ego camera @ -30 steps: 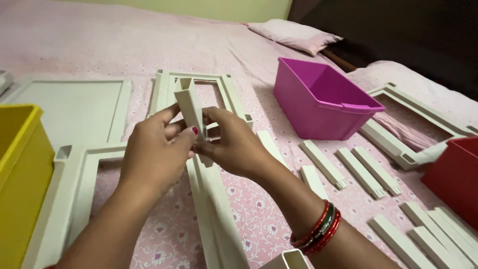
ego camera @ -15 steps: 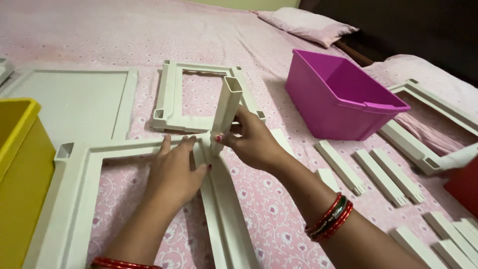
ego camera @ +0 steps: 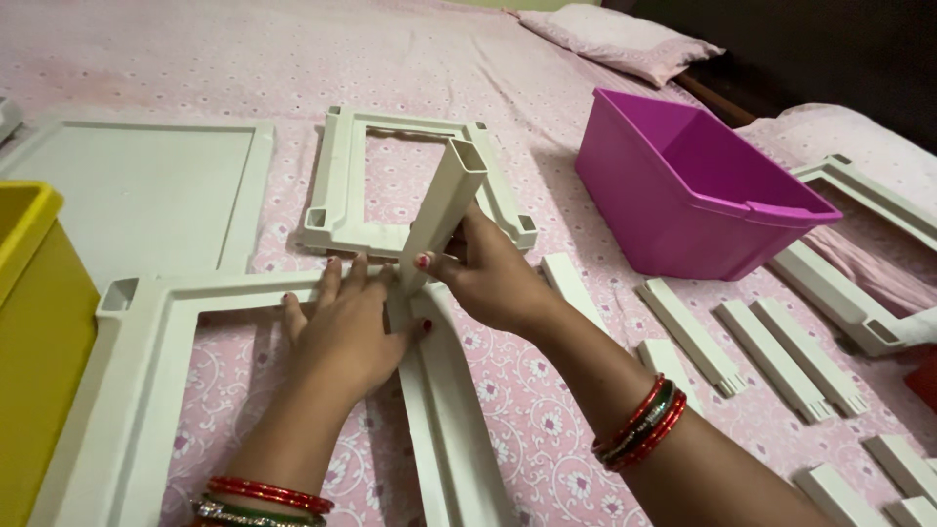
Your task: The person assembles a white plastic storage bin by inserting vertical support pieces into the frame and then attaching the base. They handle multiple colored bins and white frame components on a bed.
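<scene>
A cream hollow plastic post stands tilted at the corner of a large cream frame lying on the pink bedsheet. My right hand grips the post's lower part from the right. My left hand presses flat on the frame's corner at the post's base, fingers spread. The joint itself is hidden under my hands.
A second cream frame lies just beyond. A flat cream panel is at far left, a yellow bin at the left edge, a purple bin to the right. Several loose cream posts lie at right, beside another frame.
The post came down from mid-air to the frame's corner. My left hand left the post and now lies flat on the frame. The view moved closer.
</scene>
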